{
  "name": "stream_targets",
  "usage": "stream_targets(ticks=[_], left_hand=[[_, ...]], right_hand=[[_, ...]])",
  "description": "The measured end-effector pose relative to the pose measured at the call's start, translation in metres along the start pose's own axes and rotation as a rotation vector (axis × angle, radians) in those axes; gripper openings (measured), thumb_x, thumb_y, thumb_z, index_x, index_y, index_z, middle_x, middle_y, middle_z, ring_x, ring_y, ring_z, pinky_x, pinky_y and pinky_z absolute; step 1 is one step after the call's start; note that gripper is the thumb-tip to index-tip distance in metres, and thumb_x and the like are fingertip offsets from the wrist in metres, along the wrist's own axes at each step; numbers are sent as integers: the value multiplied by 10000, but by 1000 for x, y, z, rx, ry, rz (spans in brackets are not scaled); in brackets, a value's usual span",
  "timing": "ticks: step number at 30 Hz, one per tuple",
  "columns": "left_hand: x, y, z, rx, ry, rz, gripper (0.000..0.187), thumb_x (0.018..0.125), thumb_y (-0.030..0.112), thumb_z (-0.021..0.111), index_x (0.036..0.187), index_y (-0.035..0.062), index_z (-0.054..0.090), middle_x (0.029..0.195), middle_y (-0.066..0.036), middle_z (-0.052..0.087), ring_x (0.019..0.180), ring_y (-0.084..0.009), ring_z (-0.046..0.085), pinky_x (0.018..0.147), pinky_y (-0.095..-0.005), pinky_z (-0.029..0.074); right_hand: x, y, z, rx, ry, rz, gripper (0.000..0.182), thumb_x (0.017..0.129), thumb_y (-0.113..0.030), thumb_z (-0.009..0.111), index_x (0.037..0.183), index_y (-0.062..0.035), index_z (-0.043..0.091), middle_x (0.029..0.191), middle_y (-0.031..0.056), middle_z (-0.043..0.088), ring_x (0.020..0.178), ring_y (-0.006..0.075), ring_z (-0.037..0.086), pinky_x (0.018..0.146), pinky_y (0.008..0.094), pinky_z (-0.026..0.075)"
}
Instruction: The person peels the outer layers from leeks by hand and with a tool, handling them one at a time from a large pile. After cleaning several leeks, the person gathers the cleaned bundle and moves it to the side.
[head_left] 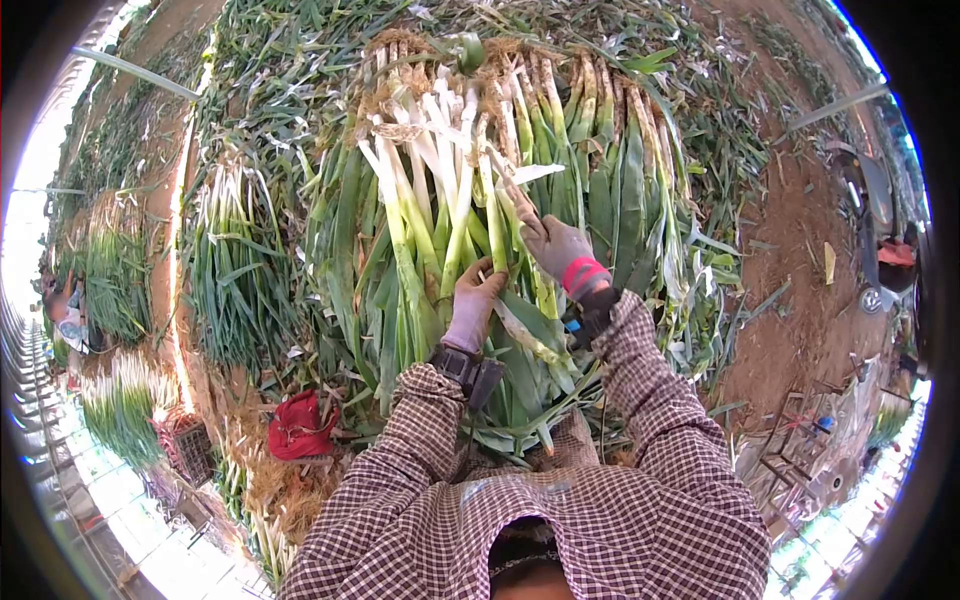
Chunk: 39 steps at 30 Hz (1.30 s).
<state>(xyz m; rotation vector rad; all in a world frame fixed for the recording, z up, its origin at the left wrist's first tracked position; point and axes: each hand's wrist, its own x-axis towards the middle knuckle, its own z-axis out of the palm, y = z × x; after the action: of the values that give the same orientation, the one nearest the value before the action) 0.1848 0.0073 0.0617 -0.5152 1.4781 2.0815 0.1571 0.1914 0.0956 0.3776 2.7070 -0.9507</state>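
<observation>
A large heap of leeks [455, 200] lies in front of me, white stems and roots away from me, green leaves toward me. My left hand [474, 302], gloved with bare-looking fingertips, is closed round the green part of one leek stalk [490, 210]. Just to its right, my right hand [558, 247], in a grey glove with a pink cuff, is closed on a brownish outer leaf strip [515, 190] beside that stalk. Its fingertips are partly hidden. Several clean white stems [400, 200] lie left of it; brown, rooty leeks [600, 100] lie to the right.
Leaf scraps [270, 90] cover the ground all round. Another leek bundle [240, 260] lies at left, with a red bag [302, 425] nearer me. Bare soil [790, 260] shows at right, by a black wheeled thing [872, 215] and a metal frame [795, 440].
</observation>
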Motion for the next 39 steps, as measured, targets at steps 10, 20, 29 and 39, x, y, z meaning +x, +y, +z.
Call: stream_targets(ticks=[10, 20, 29, 39], left_hand=[[0, -5, -3, -5, 33, 21, 399, 917, 48, 622, 1287, -67, 524, 1016, -108, 661, 789, -149, 633, 677, -259, 525], [-19, 23, 6, -101, 91, -111, 375, 952, 25, 543, 1317, -44, 495, 1023, -113, 636, 775, -186, 648, 693, -296, 566], [-8, 107, 4, 1658, 546, 508, 688, 849, 214, 689, 1409, -36, 379, 1346, -240, 481, 1272, -322, 457, 1086, -434, 367], [158, 2, 128, 2223, 298, 97, 608, 919, 284, 583, 1381, -42, 358, 1259, -154, 559, 1185, -292, 544, 816, -442, 544]], right_hand=[[-70, 6, 8, 24, 31, -46, 444, 920, -497, 551, 918, -54, 566, 764, 262, 626, 741, 468, 618, 637, 525, 476], [34, 18, 28, 104, 29, 12, 464, 922, -476, 521, 1007, -38, 649, 861, 261, 648, 840, 433, 636, 723, 463, 490], [-9, 37, -4, 317, 86, 153, 471, 893, -513, 558, 955, -50, 617, 896, 276, 638, 902, 471, 608, 752, 483, 483], [-121, 100, -7, 465, 145, 220, 360, 905, -393, 619, 928, -39, 555, 761, 231, 614, 745, 436, 623, 621, 441, 475]])
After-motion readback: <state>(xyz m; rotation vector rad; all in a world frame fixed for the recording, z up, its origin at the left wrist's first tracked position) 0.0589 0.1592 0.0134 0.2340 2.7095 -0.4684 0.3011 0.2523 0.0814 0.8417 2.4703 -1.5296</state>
